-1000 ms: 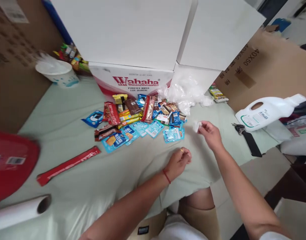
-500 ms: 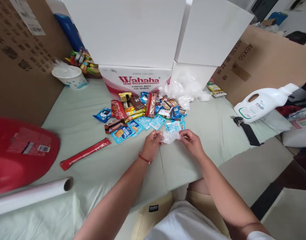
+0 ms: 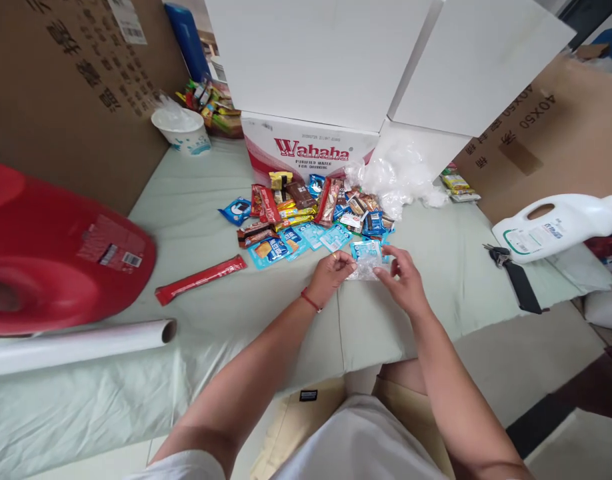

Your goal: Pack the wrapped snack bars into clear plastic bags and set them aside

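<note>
My left hand [image 3: 332, 275] pinches the left side of a small clear plastic bag [image 3: 365, 269], which lies low over the green cloth. At the bag's right, my right hand [image 3: 400, 275] has its thumb and fingers apart, with the thumb close to the plastic; whether it touches is hard to make out. Just beyond the bag is a light-blue packet [image 3: 366, 249], partly covered by the plastic. A pile of wrapped snacks spreads behind my hands, with a blue biscuit packet [image 3: 269, 251] and a red wrapped bar [image 3: 327, 202] among them.
A long red stick packet [image 3: 201, 280] lies left, near a red jug [image 3: 111, 247] and a white roll [image 3: 86, 343]. Crumpled plastic bags [image 3: 396, 175] rest against the white boxes [image 3: 313, 150] behind. At right are a white bottle [image 3: 551, 227] and black-strapped keys [image 3: 519, 283]. A paper tub [image 3: 186, 137] stands back left.
My right hand's fingers have parted from their pinch on the bag. The plastic looks flatter and more spread out, and my left hand still pinches it. The camera view has shifted left.
</note>
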{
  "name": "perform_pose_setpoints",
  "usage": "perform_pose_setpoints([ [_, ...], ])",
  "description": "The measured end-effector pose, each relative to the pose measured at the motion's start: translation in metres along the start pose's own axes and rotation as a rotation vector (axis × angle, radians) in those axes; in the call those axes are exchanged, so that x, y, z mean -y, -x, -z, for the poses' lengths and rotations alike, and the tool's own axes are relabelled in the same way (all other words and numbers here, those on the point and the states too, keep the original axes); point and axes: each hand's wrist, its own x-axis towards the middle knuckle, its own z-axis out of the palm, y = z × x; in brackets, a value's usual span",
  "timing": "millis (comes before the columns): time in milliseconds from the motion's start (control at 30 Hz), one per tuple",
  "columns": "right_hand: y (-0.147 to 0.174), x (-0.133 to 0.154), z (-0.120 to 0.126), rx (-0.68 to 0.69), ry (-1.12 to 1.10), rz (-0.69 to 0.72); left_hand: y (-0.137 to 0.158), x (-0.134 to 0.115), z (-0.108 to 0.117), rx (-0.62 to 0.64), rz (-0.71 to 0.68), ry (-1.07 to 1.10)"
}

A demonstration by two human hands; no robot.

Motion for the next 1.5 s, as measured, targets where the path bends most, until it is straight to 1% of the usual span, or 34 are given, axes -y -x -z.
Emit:
perform_pose_setpoints([
  [33,-0.004,0.005,-0.004,0.072,0.031,0.044,0.000,0.000,-0.001,0.010,0.000,-0.001],
  [67,-0.007,0.007,-0.009,0.110,0.043,0.075,0.000,-0.001,-0.001,0.016,-0.001,-0.001],
  [100,-0.008,0.008,-0.013,0.113,0.043,0.092,0.000,-0.001,-0.002,0.012,-0.004,0.001],
  [133,-0.008,0.008,-0.017,0.087,0.040,0.100,0.000,-0.002,-0.002,0.002,-0.008,0.005],
  [233,-0.005,0.001,-0.026,-0.071,0.035,0.101,0.000,-0.003,-0.002,-0.036,-0.023,0.026],
  [267,-0.003,-0.001,-0.028,-0.102,0.037,0.105,0.000,-0.004,-0.002,-0.040,-0.029,0.035],
  [333,0.000,-0.002,-0.031,-0.093,0.046,0.127,0.000,-0.004,-0.003,-0.025,-0.044,0.054],
  [433,0.001,0.002,-0.036,0.003,0.089,0.180,0.000,-0.004,-0.004,-0.006,-0.028,0.109],
  [467,0.002,0.004,-0.038,0.008,0.111,0.192,0.000,-0.003,-0.004,-0.012,-0.013,0.127],
  [500,0.002,0.006,-0.039,-0.012,0.133,0.201,0.000,-0.002,-0.003,-0.024,0.001,0.140],
  [633,0.011,0.012,-0.042,-0.166,0.218,0.270,-0.002,0.001,-0.001,-0.053,0.034,0.173],
  [733,0.024,0.013,-0.039,-0.236,0.307,0.324,-0.003,0.002,0.000,-0.091,0.056,0.229],
  [900,0.050,0.008,-0.033,-0.257,0.374,0.385,-0.005,-0.002,0.001,-0.160,0.099,0.342],
  [967,0.061,0.005,-0.036,-0.212,0.364,0.388,-0.007,-0.003,0.002,-0.172,0.120,0.380],
  [1033,0.072,0.003,-0.042,-0.084,0.326,0.356,-0.009,-0.002,0.002,-0.183,0.131,0.409],
  [1100,0.080,0.003,-0.048,0.066,0.252,0.285,-0.011,0.000,0.003,-0.194,0.123,0.433],
  [1133,0.083,0.004,-0.049,0.105,0.206,0.242,-0.011,0.000,0.003,-0.199,0.117,0.445],
  [1167,0.084,0.005,-0.049,0.098,0.159,0.194,-0.012,0.001,0.004,-0.201,0.111,0.457],
  [1200,0.084,0.006,-0.047,0.041,0.114,0.138,-0.012,0.001,0.004,-0.201,0.106,0.467],
  [1233,0.083,0.007,-0.043,-0.056,0.074,0.078,-0.012,0.000,0.004,-0.197,0.105,0.474],
  [1300,0.076,0.007,-0.033,-0.296,-0.002,-0.056,-0.011,-0.002,0.004,-0.185,0.107,0.476],
  [1333,0.071,0.006,-0.027,-0.392,-0.040,-0.124,-0.011,-0.003,0.004,-0.178,0.110,0.471],
  [1367,0.065,0.006,-0.022,-0.450,-0.081,-0.181,-0.010,-0.004,0.004,-0.169,0.112,0.463],
  [1400,0.059,0.005,-0.016,-0.466,-0.122,-0.221,-0.009,-0.005,0.004,-0.163,0.110,0.456],
  [1433,0.052,0.005,-0.012,-0.451,-0.162,-0.246,-0.009,-0.006,0.003,-0.156,0.104,0.450],
  [1500,0.038,0.007,-0.006,-0.381,-0.220,-0.273,-0.008,-0.007,0.003,-0.132,0.084,0.441],
])
